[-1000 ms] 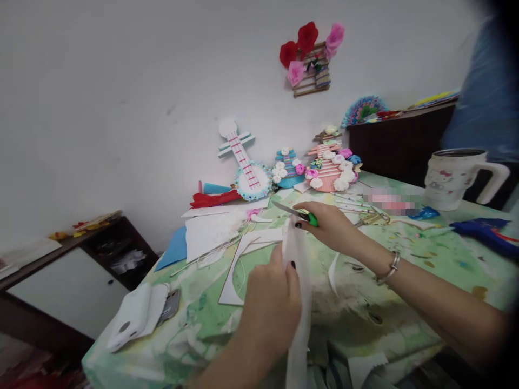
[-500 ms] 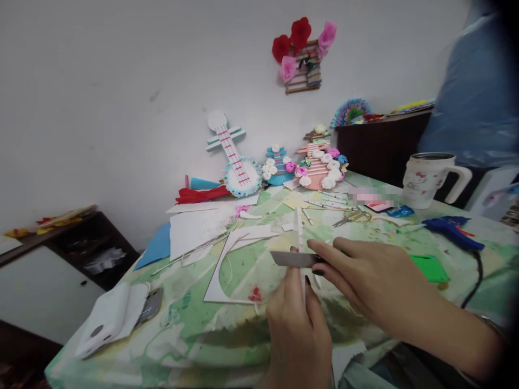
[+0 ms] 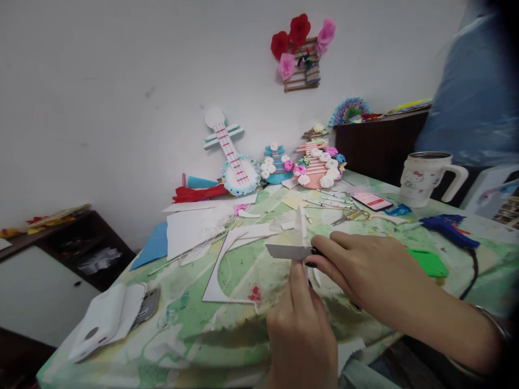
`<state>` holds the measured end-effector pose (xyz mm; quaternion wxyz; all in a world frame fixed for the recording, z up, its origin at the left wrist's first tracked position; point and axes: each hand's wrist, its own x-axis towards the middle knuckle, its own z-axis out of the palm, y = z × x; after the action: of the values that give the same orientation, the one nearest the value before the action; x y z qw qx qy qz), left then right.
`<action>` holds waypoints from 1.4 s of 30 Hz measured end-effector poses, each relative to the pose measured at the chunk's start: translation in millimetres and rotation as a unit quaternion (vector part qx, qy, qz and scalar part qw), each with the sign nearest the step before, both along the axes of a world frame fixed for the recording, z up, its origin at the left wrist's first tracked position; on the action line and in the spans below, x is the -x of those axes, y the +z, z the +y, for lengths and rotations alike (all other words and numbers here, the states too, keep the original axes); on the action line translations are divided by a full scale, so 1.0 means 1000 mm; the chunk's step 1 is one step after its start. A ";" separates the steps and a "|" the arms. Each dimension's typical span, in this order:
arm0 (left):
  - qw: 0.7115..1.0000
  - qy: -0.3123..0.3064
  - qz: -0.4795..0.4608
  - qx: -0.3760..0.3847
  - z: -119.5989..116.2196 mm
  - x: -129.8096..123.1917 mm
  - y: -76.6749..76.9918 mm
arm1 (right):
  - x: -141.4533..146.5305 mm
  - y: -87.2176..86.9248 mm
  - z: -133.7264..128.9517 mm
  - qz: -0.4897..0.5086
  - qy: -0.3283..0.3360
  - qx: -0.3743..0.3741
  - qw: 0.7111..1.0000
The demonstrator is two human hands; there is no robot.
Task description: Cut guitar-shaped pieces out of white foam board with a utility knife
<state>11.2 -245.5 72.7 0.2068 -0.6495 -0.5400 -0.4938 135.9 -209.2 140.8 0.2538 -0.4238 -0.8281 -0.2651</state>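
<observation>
My left hand (image 3: pixel 302 319) is closed around the lower part of a narrow white strip (image 3: pixel 300 224), which looks like foam board or card and stands upright from my fingers. In my right hand (image 3: pixel 365 265) is a utility knife, pinched between thumb and fingers; its wide blade (image 3: pixel 286 252) points left and lies across the strip, just above my left fingertips. Most of the knife's handle is hidden by my fingers. Behind my hands, a white board with a round cut-out (image 3: pixel 213 292) lies on the green patterned tablecloth (image 3: pixel 194 329).
At right are a blue glue gun (image 3: pixel 450 229), a green block (image 3: pixel 427 262), a white mug (image 3: pixel 424 178), a phone (image 3: pixel 372 201) and scissors (image 3: pixel 351 216). A white pouch (image 3: pixel 107 316) lies at front left. Paper instruments (image 3: pixel 241 175) lean on the wall.
The knife blade has shifted slightly up and left along the strip. My left index finger now sits below the blade, and the strip is turned a little. The view has moved slightly.
</observation>
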 end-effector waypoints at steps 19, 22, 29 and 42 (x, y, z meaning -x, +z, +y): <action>0.997 -0.019 0.072 -0.007 -0.003 0.009 0.014 | -0.006 0.004 0.007 -0.008 -0.030 0.039 0.999; 0.997 -0.020 0.070 -0.010 -0.002 0.009 0.014 | -0.006 0.006 0.007 -0.014 -0.032 0.042 0.999; 0.998 -0.025 0.053 -0.009 0.000 0.014 0.017 | -0.010 0.005 0.012 -0.027 -0.045 0.053 0.997; 0.996 -0.003 0.082 -0.039 -0.003 0.001 0.011 | -0.005 0.013 0.006 -0.021 -0.080 0.065 0.994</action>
<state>9.7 -248.3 83.7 0.2739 -0.6807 -0.4999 -0.4600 141.1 -203.4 153.5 0.1863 -0.4992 -0.8118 -0.2388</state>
